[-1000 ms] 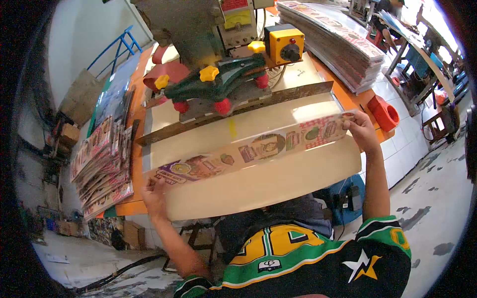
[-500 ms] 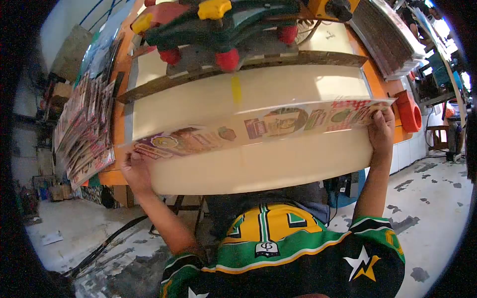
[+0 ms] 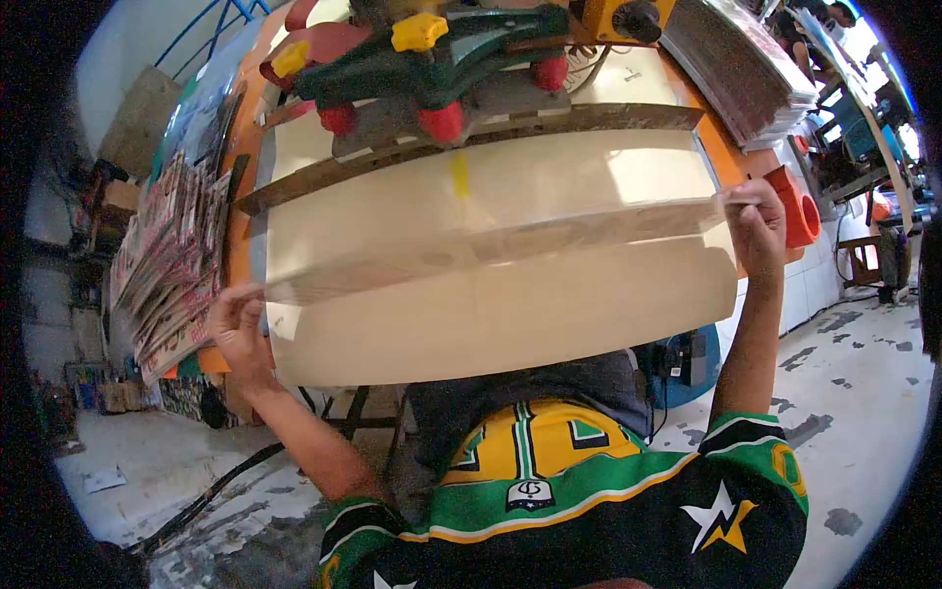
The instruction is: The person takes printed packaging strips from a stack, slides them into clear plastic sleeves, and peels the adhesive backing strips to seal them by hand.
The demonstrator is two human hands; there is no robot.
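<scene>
A long printed plastic film [image 3: 491, 243] is stretched between my two hands above the cream worktop [image 3: 510, 324]. It is blurred and seen nearly edge-on, so its print barely shows. My left hand [image 3: 238, 329] pinches the film's left end, close to a pile of printed plastic sheets [image 3: 172, 260]. At the other end, my right hand [image 3: 756, 221] grips the film near the orange edge of the table, beside a red-orange ring-shaped object [image 3: 800, 211].
Behind the film, a dark metal bar [image 3: 589, 122] crosses the worktop. Beyond it stands a green machine frame [image 3: 481, 64] with yellow knobs and red feet. A thick stack of sheets [image 3: 751, 79] lies at the back right. Another person [image 3: 800, 44] is partly visible far right.
The film has tipped from showing its colourful printed face to nearly edge-on. My left hand has shifted left, and the view has moved slightly.
</scene>
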